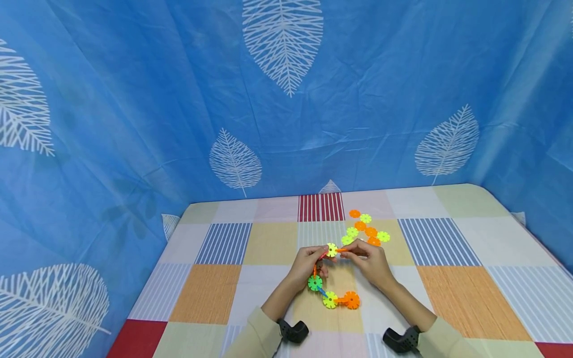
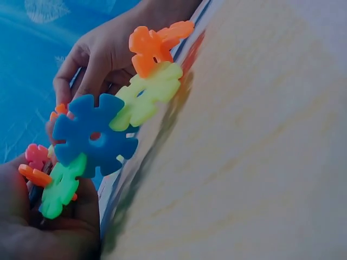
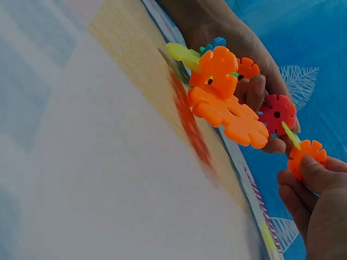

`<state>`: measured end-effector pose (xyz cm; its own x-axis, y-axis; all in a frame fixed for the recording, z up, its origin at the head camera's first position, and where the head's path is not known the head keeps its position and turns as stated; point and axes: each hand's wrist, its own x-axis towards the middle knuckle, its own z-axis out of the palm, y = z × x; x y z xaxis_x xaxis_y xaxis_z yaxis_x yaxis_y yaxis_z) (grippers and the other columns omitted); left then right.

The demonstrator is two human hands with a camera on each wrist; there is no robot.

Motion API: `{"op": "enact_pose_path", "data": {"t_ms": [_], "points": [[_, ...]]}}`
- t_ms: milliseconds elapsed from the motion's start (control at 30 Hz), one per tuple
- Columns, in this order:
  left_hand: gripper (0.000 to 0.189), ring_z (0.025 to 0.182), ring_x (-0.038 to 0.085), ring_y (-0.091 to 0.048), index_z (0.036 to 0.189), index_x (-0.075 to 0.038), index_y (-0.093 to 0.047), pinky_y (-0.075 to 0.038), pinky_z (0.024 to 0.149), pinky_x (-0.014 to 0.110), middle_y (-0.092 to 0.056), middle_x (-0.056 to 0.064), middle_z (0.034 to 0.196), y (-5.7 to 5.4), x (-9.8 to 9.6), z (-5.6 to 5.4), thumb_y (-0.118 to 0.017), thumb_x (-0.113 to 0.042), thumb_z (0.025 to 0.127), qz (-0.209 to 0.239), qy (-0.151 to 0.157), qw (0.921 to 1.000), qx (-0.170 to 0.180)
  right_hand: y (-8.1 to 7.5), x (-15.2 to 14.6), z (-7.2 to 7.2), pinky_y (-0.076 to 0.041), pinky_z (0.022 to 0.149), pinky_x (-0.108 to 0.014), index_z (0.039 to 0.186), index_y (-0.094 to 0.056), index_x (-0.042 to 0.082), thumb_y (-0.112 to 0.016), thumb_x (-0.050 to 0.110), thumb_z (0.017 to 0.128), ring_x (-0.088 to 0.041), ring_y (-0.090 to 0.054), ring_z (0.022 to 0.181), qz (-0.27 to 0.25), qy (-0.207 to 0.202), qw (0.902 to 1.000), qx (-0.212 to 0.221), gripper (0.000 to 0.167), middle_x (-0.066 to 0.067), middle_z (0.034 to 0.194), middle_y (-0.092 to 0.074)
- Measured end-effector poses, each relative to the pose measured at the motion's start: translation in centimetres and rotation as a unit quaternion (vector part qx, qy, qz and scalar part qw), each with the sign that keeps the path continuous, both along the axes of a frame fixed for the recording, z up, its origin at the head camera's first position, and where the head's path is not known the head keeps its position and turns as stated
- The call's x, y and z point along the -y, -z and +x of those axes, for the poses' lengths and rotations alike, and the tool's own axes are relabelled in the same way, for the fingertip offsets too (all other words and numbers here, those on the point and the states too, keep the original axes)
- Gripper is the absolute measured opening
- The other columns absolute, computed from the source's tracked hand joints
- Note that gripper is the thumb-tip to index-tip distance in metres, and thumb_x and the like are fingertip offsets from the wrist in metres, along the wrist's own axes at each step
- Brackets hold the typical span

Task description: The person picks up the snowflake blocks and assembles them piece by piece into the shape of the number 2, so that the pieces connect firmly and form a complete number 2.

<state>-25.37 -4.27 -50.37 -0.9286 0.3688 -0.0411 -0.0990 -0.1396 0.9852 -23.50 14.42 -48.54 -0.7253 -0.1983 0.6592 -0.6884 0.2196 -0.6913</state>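
Note:
A chain of flower-shaped interlocking discs hangs from my hands above the table. My left hand (image 1: 308, 267) grips it near a pinkish-red disc (image 3: 277, 115), with its fingertips right at a yellow disc (image 1: 332, 250). Between thumb and fingers, my right hand (image 1: 370, 262) pinches an orange disc (image 3: 317, 149), whose edge meets that yellow disc. Below the left hand the chain runs through a green disc (image 1: 315, 283), a blue disc (image 2: 87, 122) and a lower yellow disc (image 1: 330, 300) to orange discs (image 1: 352, 300) at its free end. The left palm and fingers partly hide the middle links.
Loose orange discs (image 1: 370, 231) and yellow-green discs (image 1: 383, 236) lie scattered beyond the right hand. A patchwork-patterned cloth (image 1: 268, 243) covers the table, and a blue curtain (image 1: 358, 124) with white leaves hangs behind it. Each wrist wears a black camera (image 1: 294, 331).

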Motion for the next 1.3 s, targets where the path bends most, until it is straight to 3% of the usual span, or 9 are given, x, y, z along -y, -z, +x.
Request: {"op": "enact_pose_path", "data": {"t_ms": [200,333,467,600,833,967,1133,1233,1300], "points": [[0.037,0.039,0.007,-0.049,0.113,0.007,-0.061,-0.044,0.041,0.020,-0.065,0.025,0.088,-0.1,0.1,0.1,-0.055,-0.023,0.093,0.028,0.009,0.9989,0.038,0.1,0.1,0.1,-0.052,0.063,-0.023,0.079,-0.063,-0.003,-0.067,-0.019,0.071,-0.027,-0.066,0.068,0.010,0.003,0.9999,-0.012,0.018,-0.016,0.076,-0.067],[0.037,0.040,0.007,-0.049,0.113,0.008,-0.060,-0.044,0.041,0.021,-0.066,0.021,0.087,0.0,0.0,0.1,-0.054,-0.022,0.093,0.039,0.021,0.9984,0.035,1.0,-0.1,-0.5,-0.053,0.062,-0.026,0.079,-0.063,0.000,-0.068,-0.018,0.070,-0.026,-0.066,0.067,0.023,0.011,0.9994,-0.021,0.021,-0.013,0.076,-0.068],[0.036,0.040,0.007,-0.049,0.122,0.004,-0.056,-0.043,0.041,0.021,-0.066,0.015,0.085,0.0,-0.1,0.1,-0.050,-0.021,0.096,0.044,0.030,0.9985,0.014,2.5,-1.3,-1.5,-0.050,0.060,-0.019,0.085,-0.067,0.009,-0.073,-0.008,0.071,-0.013,-0.063,0.065,0.063,0.045,0.9964,-0.036,0.023,-0.001,0.078,-0.068],[0.037,0.041,0.007,-0.048,0.130,-0.003,-0.050,-0.043,0.042,0.021,-0.068,0.009,0.083,0.0,-0.1,0.0,-0.046,-0.019,0.097,0.050,0.035,0.9981,0.001,3.2,-3.6,-2.0,-0.036,0.053,-0.011,0.091,-0.070,0.011,-0.079,0.001,0.067,-0.004,-0.046,0.057,0.106,0.113,0.9858,-0.065,0.028,0.008,0.075,-0.062],[0.037,0.042,0.007,-0.046,0.131,0.001,-0.048,-0.042,0.042,0.021,-0.066,0.019,0.089,-0.1,0.1,-0.1,-0.045,-0.016,0.098,0.063,0.020,0.9978,0.011,3.3,-6.3,-1.9,-0.033,0.056,-0.025,0.091,-0.072,0.013,-0.080,0.029,0.070,-0.008,-0.039,0.070,0.229,0.189,0.9549,0.012,0.027,0.007,0.078,-0.054],[0.039,0.043,0.006,-0.045,0.130,0.000,-0.050,-0.042,0.043,0.020,-0.067,0.008,0.083,-0.1,0.0,-0.1,-0.049,-0.020,0.096,0.068,0.011,0.9976,0.011,3.3,-6.9,-1.8,-0.034,0.057,-0.027,0.086,-0.071,0.013,-0.080,0.033,0.070,-0.009,-0.038,0.069,0.246,0.195,0.9486,0.039,0.027,0.007,0.078,-0.053],[0.040,0.043,0.005,-0.046,0.128,0.000,-0.051,-0.042,0.043,0.020,-0.067,0.008,0.081,-0.1,0.0,-0.1,-0.051,-0.022,0.095,0.072,0.005,0.9973,0.014,3.2,-6.2,-1.7,-0.037,0.052,-0.024,0.084,-0.061,0.009,-0.079,0.026,0.072,-0.009,-0.042,0.060,0.172,0.174,0.9634,0.110,0.027,0.004,0.070,-0.053],[0.040,0.043,0.005,-0.047,0.128,0.001,-0.051,-0.042,0.043,0.020,-0.067,0.009,0.083,0.0,0.0,0.0,-0.051,-0.022,0.095,0.070,0.004,0.9974,0.018,3.0,-5.1,-1.4,-0.045,0.048,-0.023,0.092,-0.058,0.002,-0.074,0.017,0.079,-0.011,-0.052,0.052,0.042,0.113,0.9740,0.192,0.025,-0.004,0.066,-0.057],[0.039,0.043,0.006,-0.047,0.128,0.000,-0.051,-0.041,0.042,0.020,-0.067,0.009,0.083,0.0,0.0,0.0,-0.050,-0.022,0.095,0.068,0.003,0.9975,0.017,2.8,-4.1,-1.2,-0.052,0.053,-0.028,0.101,-0.057,-0.005,-0.069,0.013,0.083,-0.015,-0.060,0.056,-0.057,0.061,0.9662,0.244,0.028,-0.011,0.070,-0.062]]}}
